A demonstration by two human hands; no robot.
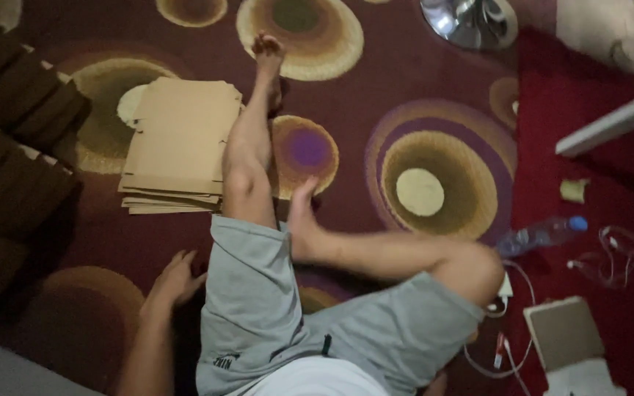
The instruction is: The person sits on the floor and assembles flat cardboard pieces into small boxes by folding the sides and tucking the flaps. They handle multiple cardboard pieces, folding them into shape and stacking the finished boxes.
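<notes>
Left hand (pixel 174 282) — flat on the dark red carpet (pixel 376 81), fingers spread wide, holding nothing, pressed down beside the left thigh. Right hand not in view. Nearest item to the hand: stack of flat brown cardboard sheets (pixel 177 147), lying on the carpet further out, just beside the outstretched left leg (pixel 251 147); hand and stack apart. Person seated in grey shorts (pixel 273 308), right leg folded, its foot against the left knee. To the right: clear plastic bottle with blue cap (pixel 541 235) on its side, white cables (pixel 511 352), small brown-topped box (pixel 563 331). Stacked dark items along left edge — kind unclear.
</notes>
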